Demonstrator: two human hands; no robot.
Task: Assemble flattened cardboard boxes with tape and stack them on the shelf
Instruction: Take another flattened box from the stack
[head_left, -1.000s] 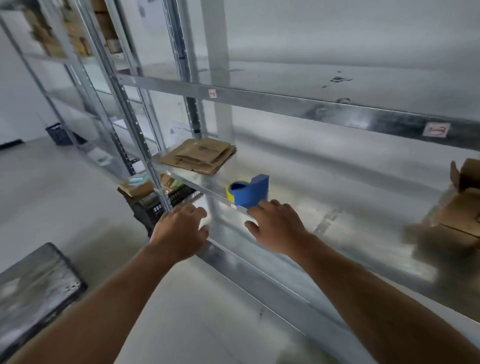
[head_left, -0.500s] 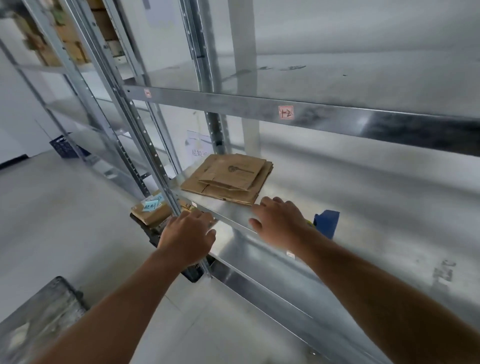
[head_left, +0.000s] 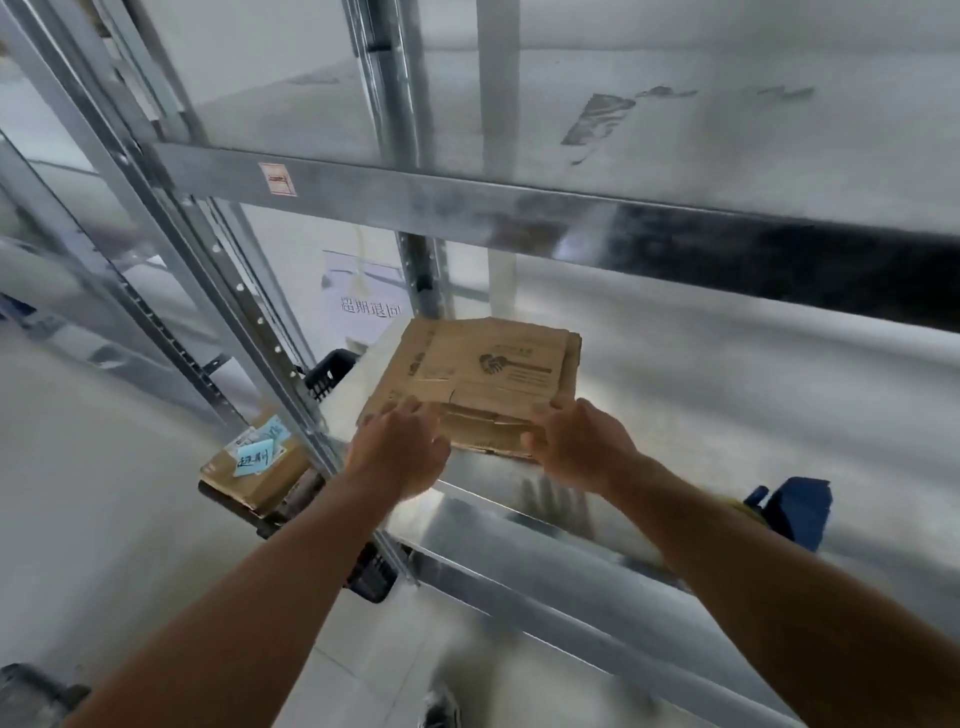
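Metal racking, mid shelf (head_left: 675, 415): shifted left from the tape dispenser (head_left: 795, 509) to the stack of flattened boxes (head_left: 483, 374) at shelf's left end, left hand (head_left: 400, 452) laid on near edge (grip unclear, blurred), right hand (head_left: 582, 447) pinching near corner, so probably pulling the next blank.

flattened boxes (head_left: 483, 384): I'm seeing a brown printed stack lying flat near the left end of the shelf (head_left: 571, 558).
tape dispenser (head_left: 795, 512): I'm seeing it blue, sitting on that level, well right of the stack.
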